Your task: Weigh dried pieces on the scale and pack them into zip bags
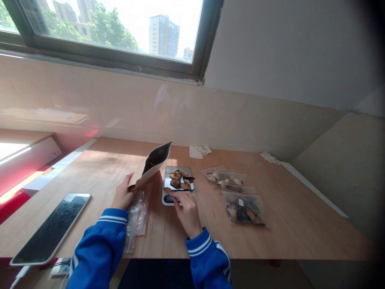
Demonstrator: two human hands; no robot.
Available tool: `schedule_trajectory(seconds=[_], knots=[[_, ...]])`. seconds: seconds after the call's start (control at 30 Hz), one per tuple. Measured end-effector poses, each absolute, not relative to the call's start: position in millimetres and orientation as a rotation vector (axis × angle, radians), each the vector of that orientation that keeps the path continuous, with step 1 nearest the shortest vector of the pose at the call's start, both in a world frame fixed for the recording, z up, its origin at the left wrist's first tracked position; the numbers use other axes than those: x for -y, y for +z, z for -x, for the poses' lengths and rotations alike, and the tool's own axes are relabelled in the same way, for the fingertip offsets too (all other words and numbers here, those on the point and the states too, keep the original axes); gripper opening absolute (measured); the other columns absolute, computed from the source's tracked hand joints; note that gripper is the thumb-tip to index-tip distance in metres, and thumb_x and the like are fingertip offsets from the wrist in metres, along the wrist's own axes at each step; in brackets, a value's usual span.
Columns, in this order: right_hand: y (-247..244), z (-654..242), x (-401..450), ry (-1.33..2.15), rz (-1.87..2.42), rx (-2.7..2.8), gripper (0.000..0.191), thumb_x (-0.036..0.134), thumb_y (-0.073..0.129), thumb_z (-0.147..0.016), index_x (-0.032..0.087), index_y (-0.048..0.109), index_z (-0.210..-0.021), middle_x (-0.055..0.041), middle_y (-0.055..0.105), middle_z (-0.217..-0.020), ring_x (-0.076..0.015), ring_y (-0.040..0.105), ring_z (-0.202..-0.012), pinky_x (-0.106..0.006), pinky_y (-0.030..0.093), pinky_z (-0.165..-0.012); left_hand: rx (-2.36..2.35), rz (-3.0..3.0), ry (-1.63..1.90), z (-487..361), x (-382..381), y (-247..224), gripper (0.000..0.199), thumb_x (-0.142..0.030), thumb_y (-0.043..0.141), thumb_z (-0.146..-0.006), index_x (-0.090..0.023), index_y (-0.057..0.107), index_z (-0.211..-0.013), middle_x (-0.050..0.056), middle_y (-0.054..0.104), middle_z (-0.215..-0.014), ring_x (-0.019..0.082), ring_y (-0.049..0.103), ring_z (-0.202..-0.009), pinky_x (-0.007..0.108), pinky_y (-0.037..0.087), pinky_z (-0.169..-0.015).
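Observation:
My left hand (122, 193) is shut on the lower edge of a kraft paper pouch (149, 174), which tilts up and to the right with its dark lined inside showing. My right hand (188, 212) lies across the front of a digital kitchen scale (167, 199), its fingertips reaching a small brown piece at the plate's left edge. Several dark brown dried mushroom slices (177, 180) lie heaped on the scale's plate. Whether those fingers grip the small piece, I cannot tell. A flat clear zip bag (137, 218) lies beneath my left wrist.
Two clear zip bags of dried pieces (224, 176) (244, 209) lie right of the scale on the wooden table (288, 224). A smartphone (51, 228) with a charging cable lies at the left. Crumpled tissues (201, 151) sit by the tiled wall.

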State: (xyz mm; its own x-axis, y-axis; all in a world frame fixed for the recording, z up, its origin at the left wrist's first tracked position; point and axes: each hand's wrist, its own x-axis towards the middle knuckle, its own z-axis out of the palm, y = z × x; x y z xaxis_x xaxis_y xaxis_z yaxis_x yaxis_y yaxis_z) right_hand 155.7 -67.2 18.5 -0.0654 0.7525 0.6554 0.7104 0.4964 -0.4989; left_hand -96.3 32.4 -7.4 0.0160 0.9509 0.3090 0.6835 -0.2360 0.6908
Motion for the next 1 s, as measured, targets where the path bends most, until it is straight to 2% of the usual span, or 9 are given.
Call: schedule_trajectory(seconds=[0.3, 0.47, 0.67, 0.83, 1.0], knots=[[26.8, -152.2, 34.0, -0.067, 1.396, 1.911, 0.027, 0.011, 0.048, -0.088, 0.025, 0.066, -0.100, -0.0054, 0.067, -0.084, -0.0241, 0.053, -0.082, -0.038, 0.040, -0.076, -1.652, -1.959, 1.061, 97.8, -34.2, -12.2, 0.054, -0.038, 0.054, -0.075, -0.021, 0.045, -0.125, 0.007, 0.068, -0.105, 0.026, 0.065, -0.094, 0.037, 0.050, -0.082], [31.0, -161.1, 30.4, 0.070, 1.360, 1.850, 0.027, 0.015, 0.046, -0.088, 0.022, 0.065, -0.107, -0.0072, 0.067, -0.089, -0.0224, 0.057, -0.084, -0.036, 0.045, -0.077, -1.655, -1.980, 1.067, 98.8, -34.9, -12.7, 0.054, -0.037, 0.054, -0.074, -0.021, 0.046, -0.125, 0.008, 0.068, -0.106, 0.027, 0.065, -0.094, 0.037, 0.050, -0.082], [91.4, -165.1, 47.5, 0.319, 1.104, 1.547, 0.026, 0.023, 0.041, -0.093, 0.021, 0.062, -0.109, -0.0062, 0.066, -0.103, -0.0178, 0.061, -0.092, -0.031, 0.050, -0.081, -1.641, -2.005, 1.088, 96.5, -32.4, -9.0, 0.055, -0.036, 0.055, -0.073, -0.020, 0.048, -0.125, 0.007, 0.068, -0.108, 0.027, 0.065, -0.096, 0.036, 0.050, -0.084], [138.3, -160.6, 45.2, 0.303, 0.935, 1.863, 0.025, 0.020, 0.042, -0.093, 0.022, 0.062, -0.108, -0.0040, 0.065, -0.112, -0.0168, 0.056, -0.110, -0.032, 0.043, -0.098, -1.564, -2.040, 1.110, 93.0, -28.1, -1.2, 0.054, -0.038, 0.055, -0.075, -0.018, 0.049, -0.125, 0.009, 0.065, -0.115, 0.026, 0.062, -0.104, 0.036, 0.049, -0.088], [153.8, -160.4, 29.3, 0.231, 1.020, 2.064, 0.023, 0.022, 0.042, -0.094, 0.021, 0.065, -0.100, -0.0033, 0.069, -0.098, -0.0167, 0.060, -0.095, -0.032, 0.045, -0.089, -1.536, -2.056, 1.129, 92.4, -27.5, 1.1, 0.052, -0.036, 0.055, -0.075, -0.018, 0.050, -0.124, 0.009, 0.065, -0.116, 0.026, 0.062, -0.104, 0.036, 0.048, -0.089]])
